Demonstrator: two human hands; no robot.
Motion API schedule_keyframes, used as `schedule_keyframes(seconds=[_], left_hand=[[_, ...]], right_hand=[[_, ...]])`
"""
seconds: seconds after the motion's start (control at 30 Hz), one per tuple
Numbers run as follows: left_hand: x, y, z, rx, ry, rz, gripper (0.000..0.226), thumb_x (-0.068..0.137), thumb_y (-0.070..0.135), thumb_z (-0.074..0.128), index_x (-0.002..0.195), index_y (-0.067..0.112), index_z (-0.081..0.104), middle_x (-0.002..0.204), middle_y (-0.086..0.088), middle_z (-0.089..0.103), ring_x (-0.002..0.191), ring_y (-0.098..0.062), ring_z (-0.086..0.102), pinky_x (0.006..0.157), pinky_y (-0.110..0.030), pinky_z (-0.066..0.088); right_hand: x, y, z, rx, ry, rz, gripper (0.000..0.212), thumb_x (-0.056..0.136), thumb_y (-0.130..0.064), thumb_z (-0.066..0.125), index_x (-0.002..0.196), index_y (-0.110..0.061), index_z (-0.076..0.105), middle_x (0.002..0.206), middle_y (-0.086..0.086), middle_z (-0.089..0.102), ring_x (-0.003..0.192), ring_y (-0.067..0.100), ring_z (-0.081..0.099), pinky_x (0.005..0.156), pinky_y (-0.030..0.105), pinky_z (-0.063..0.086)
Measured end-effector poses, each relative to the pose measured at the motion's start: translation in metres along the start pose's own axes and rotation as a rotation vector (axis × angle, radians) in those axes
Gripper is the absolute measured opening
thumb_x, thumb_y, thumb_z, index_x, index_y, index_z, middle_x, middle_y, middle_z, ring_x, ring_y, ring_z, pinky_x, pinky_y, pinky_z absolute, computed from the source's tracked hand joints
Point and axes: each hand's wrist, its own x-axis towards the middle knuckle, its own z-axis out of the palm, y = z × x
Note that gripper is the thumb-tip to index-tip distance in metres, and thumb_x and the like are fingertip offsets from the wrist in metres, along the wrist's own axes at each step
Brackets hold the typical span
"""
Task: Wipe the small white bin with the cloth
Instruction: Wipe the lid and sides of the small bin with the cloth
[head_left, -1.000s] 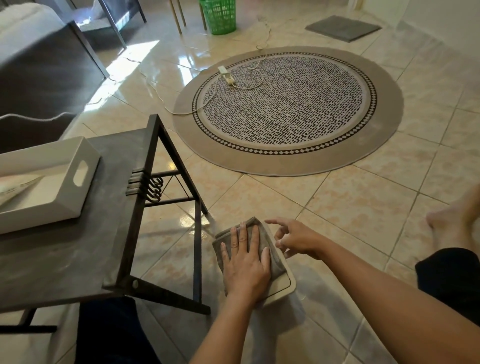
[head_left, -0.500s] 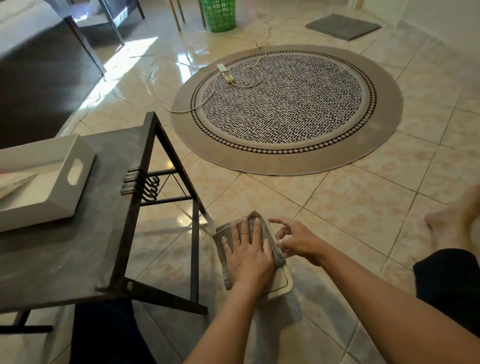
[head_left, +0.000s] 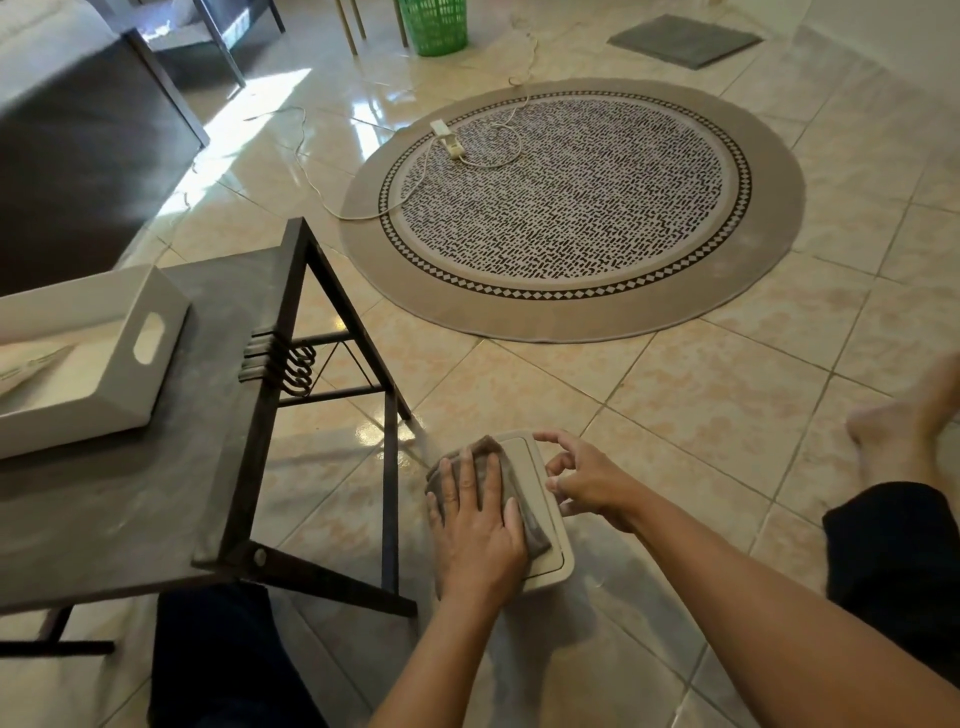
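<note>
Shiny floor tiles (head_left: 675, 415) lie under the small white bin (head_left: 550, 564), which sits low in front of the person. On its lid, the left hand (head_left: 475, 525) lies flat with fingers spread, pressing the grey cloth (head_left: 511, 486) down. Just right of that hand, the right hand (head_left: 587, 480) touches the bin's edge with curled, loose fingers, holding nothing. Left of both hands stands a dark table (head_left: 130, 493).

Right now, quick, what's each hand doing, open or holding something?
Left hand: open, flat, pressing the cloth onto the small white bin.
Right hand: open, fingers curled at the bin's far right edge, gripping nothing visible.
</note>
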Motion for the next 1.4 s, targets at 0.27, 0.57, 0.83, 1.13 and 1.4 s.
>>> schedule_keyframes(seconds=[0.27, 0.57, 0.83, 1.13, 1.4], left_hand=[[-0.035, 0.023, 0.018, 0.070, -0.003, 0.071, 0.065, 0.097, 0.052, 0.012, 0.154, 0.033, -0.010, 0.162, 0.000, -0.023, 0.147, -0.023, -0.027, 0.115, -0.050, -0.014], [0.007, 0.041, 0.003, 0.105, -0.056, 0.106, 0.061, 0.099, 0.046, 0.011, 0.152, 0.035, -0.018, 0.159, 0.002, -0.032, 0.143, -0.020, -0.035, 0.117, -0.050, -0.018], [0.041, 0.018, -0.006, 0.103, -0.081, 0.072, 0.065, 0.091, 0.050, -0.002, 0.152, 0.034, -0.020, 0.159, 0.002, -0.031, 0.144, -0.020, -0.032, 0.119, -0.052, -0.013], [0.032, -0.003, -0.007, 0.092, -0.072, 0.071, 0.063, 0.101, 0.045, 0.014, 0.153, 0.032, -0.020, 0.160, 0.000, -0.030, 0.145, -0.021, -0.032, 0.117, -0.052, -0.015], [0.020, -0.014, -0.007, 0.083, -0.074, 0.089, 0.063, 0.100, 0.042, 0.011, 0.152, 0.027, -0.023, 0.159, -0.002, -0.033, 0.143, -0.019, -0.035, 0.120, -0.049, -0.012]], right_hand=[[-0.006, -0.004, 0.000, -0.010, -0.011, 0.019, 0.068, 0.089, 0.011, 0.052, 0.145, -0.027, 0.043, 0.093, 0.011, 0.051, 0.076, 0.018, 0.057, 0.062, 0.032, 0.061], [-0.010, -0.011, -0.007, 0.025, -0.112, 0.040, 0.071, 0.087, 0.012, 0.052, 0.144, -0.029, 0.042, 0.112, 0.007, 0.064, 0.085, 0.016, 0.069, 0.061, 0.029, 0.060], [-0.006, -0.006, -0.006, 0.061, -0.065, 0.044, 0.080, 0.086, 0.018, 0.051, 0.149, -0.026, 0.029, 0.100, 0.014, 0.057, 0.083, 0.022, 0.063, 0.069, 0.043, 0.064], [-0.008, -0.007, 0.001, 0.023, -0.121, 0.057, 0.072, 0.089, 0.013, 0.055, 0.145, -0.027, 0.035, 0.099, 0.015, 0.056, 0.077, 0.022, 0.064, 0.072, 0.044, 0.064], [-0.013, -0.003, 0.009, 0.026, -0.069, 0.011, 0.074, 0.088, 0.013, 0.055, 0.142, -0.033, 0.037, 0.101, 0.015, 0.054, 0.074, 0.022, 0.065, 0.065, 0.039, 0.064]])
